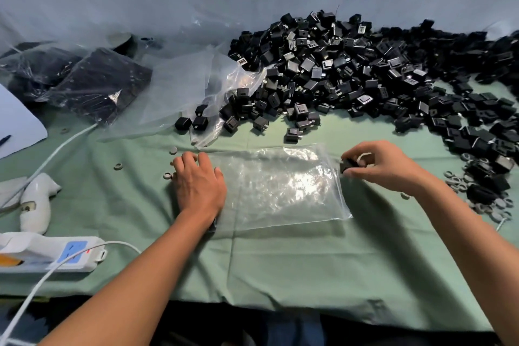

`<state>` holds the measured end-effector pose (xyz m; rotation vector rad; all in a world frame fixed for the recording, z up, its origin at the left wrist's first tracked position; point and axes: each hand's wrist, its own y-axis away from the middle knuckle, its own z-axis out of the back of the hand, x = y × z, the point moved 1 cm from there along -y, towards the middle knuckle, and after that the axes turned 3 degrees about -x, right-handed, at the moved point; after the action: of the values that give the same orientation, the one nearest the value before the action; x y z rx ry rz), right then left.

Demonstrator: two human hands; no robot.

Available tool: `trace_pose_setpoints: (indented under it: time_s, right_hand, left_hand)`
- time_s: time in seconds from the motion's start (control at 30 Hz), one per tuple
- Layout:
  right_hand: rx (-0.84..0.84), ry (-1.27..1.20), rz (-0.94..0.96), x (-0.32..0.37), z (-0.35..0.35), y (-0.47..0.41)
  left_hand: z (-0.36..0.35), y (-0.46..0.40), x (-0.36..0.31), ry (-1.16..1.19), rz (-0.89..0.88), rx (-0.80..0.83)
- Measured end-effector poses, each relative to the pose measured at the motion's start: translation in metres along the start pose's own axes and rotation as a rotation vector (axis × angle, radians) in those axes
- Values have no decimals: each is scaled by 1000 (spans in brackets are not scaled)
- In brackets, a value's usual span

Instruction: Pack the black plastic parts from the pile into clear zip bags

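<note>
- A desk (280, 270) covered with a pale green cloth runs up to a grey-blue sheet hanging behind it.
- A big pile of black parts (365, 73) spreads over the back right of the desk and trails down the right edge.
- A few stray black parts lie loose at the near left fringe of the pile, some on a crumpled clear bag (182, 87).
- An empty zip bag (280, 188) lies flat on the cloth in the middle, between the two hands.
- The left hand (199, 185) lies palm down on the left end of the zip bag, fingers spread and flat, gripping nothing.
- The right hand (382, 166) is at the right end of the zip bag, just above the cloth.
- Its fingers (362, 159) are pinched closed on one black part (347, 166), held right at the bag's edge.
- Whether that end of the bag is open cannot be told.
- Small grey rings (477, 199) are scattered by the pile at the right, and a few more lie near the left hand.
- Filled bags (92, 84) of dark parts sit at the back left.
- At the near left are a white power strip (56, 255) with a white cable (25, 306) and a white hand tool (36, 205).
</note>
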<state>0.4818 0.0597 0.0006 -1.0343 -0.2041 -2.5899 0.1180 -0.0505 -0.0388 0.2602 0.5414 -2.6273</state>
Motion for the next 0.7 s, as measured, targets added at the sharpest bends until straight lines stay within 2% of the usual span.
trace_pose_setpoints:
  time_s: [0.13,0.3,0.4,0.47,0.53,0.6,0.7]
  right_hand:
    - [308,-210,53,18,-14,10]
    - [622,-455,-7,39,-42,2]
    - [793,-468,-35,54,-63,-10]
    - [864,-397,12,67,-75,-18]
    - [879,-306,91,80,-82,-25]
    - [822,-203,161,88,-85,-33]
    - [522,154,341,92,-86,-47]
  left_hand:
    - [0,1,0,10,2,-22]
    - [1,4,-1,37,-4,-68]
    - [1,5,-1,48,-8,-80]
    - [1,5,-1,52,-10,-85]
    - [1,5,-1,51,-9,-80]
    - [1,5,-1,48,-6,-75]
    - [1,4,-1,38,-16,-71]
